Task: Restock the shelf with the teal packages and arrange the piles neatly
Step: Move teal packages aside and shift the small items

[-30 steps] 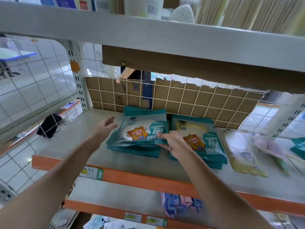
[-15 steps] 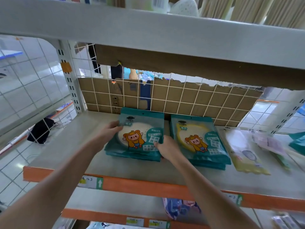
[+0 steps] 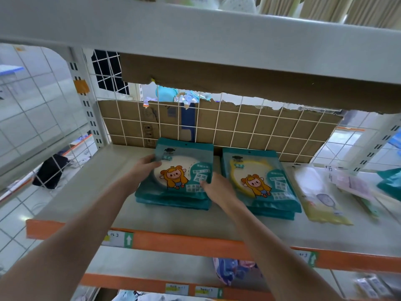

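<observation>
Gripping the top teal plastic package [image 3: 180, 170] of the left pile [image 3: 171, 200], the left hand [image 3: 143, 169] curls its fingers round the package's left edge. The right hand [image 3: 219, 189] pinches its near right corner, thumb on top and the other fingers hidden. Both teal stacks lie flat side by side on the grey metal shelf [image 3: 86, 183], near the cardboard-backed white wire grid [image 3: 249, 131], with a pale yellow clear packet [image 3: 321, 198] just beside the right pile [image 3: 260, 185].
</observation>
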